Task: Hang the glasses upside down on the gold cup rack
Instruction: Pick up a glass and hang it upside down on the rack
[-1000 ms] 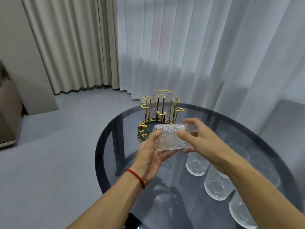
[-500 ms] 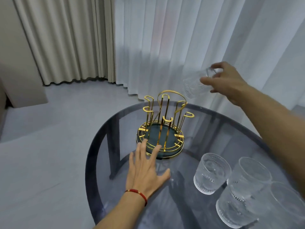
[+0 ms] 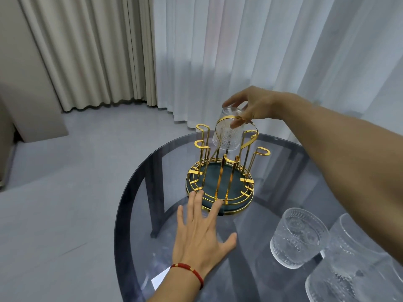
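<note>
While the left hand [image 3: 201,238] lies flat with fingers spread on the table [image 3: 139,214], fingertips touching the rack [image 3: 220,171] base, the right hand [image 3: 253,105] holds a glass [image 3: 227,132] upside down by its bottom, over the rack's far posts; its grip is closed around the glass.

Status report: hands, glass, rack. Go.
Right hand grips ribbed clear glass, inverted, over gold wire cup rack. Left hand flat, fingertips at rack base. No glasses hung yet; prongs unobstructed.

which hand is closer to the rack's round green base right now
Left. The left hand lies flat on the table with fingertips touching the green base; the right hand holds a glass above the rack's far side.
</note>
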Tool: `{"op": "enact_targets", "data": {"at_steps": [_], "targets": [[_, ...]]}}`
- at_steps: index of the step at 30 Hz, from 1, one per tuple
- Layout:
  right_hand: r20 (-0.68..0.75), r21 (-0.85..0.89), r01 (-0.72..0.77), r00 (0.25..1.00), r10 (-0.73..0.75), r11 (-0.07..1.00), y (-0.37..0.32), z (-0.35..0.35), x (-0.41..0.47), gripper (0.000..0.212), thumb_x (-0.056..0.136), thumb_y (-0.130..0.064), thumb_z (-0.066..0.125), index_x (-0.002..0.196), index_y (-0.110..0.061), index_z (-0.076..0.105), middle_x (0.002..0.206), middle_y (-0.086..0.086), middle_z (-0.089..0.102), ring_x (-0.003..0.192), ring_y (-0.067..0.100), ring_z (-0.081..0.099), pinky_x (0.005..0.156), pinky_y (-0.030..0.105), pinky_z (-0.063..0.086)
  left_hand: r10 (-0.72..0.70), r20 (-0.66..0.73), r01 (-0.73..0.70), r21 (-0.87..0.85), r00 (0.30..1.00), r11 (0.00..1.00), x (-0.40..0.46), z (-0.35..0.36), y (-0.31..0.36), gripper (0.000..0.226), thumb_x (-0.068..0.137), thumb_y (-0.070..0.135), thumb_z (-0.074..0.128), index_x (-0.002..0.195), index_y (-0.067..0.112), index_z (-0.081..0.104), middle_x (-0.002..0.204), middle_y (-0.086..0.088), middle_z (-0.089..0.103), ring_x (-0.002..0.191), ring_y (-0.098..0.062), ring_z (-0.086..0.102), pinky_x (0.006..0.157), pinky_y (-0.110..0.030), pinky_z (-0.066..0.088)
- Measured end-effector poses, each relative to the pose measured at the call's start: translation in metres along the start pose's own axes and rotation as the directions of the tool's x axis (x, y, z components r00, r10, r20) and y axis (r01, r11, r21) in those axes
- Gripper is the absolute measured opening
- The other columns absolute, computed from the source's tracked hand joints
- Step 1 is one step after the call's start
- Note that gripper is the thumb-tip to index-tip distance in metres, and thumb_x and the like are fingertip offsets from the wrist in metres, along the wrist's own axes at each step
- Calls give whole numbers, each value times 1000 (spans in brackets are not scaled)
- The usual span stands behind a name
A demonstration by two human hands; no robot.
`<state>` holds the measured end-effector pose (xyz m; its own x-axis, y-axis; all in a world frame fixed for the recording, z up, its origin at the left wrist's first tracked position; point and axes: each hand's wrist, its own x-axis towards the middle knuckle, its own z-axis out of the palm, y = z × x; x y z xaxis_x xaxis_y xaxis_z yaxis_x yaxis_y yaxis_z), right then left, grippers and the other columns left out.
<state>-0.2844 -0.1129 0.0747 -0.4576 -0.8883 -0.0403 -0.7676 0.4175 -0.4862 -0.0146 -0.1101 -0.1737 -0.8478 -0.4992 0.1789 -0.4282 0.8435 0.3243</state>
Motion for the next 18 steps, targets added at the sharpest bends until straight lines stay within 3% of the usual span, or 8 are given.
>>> {"op": "enact_targets", "data": {"at_steps": [4,10,18], "targets": [[103,14,-7,995,6,1000,4,13,11,71,72,-14,91,136,-26,64,121,-9,60,112,27,63,74,25,57,-5,1,5,4,1000,1000,1,1,-1,78,76,82,29,145,50,10,167,-4,-8,152,-25,-20,122,-58,1],[197,21,-12,980,7,1000,6,20,20,69,74,-8,89,136,-27,64,137,1,58,123,28,53,76,24,53,-2,9,2,-6,1000,1000,1,1,-1,77,77,82,30,145,49,13,167,-4,-8,152,-27,-18,122,-59,3],[197,54,-45,980,33,998,5,16,9,68,84,-5,80,144,-28,58,142,0,57,128,30,54,80,26,57,0,-8,-1,-5,1000,1000,0,-5,0,74,77,80,34,142,49,19,165,-4,4,153,-28,-2,121,-58,9]]}}
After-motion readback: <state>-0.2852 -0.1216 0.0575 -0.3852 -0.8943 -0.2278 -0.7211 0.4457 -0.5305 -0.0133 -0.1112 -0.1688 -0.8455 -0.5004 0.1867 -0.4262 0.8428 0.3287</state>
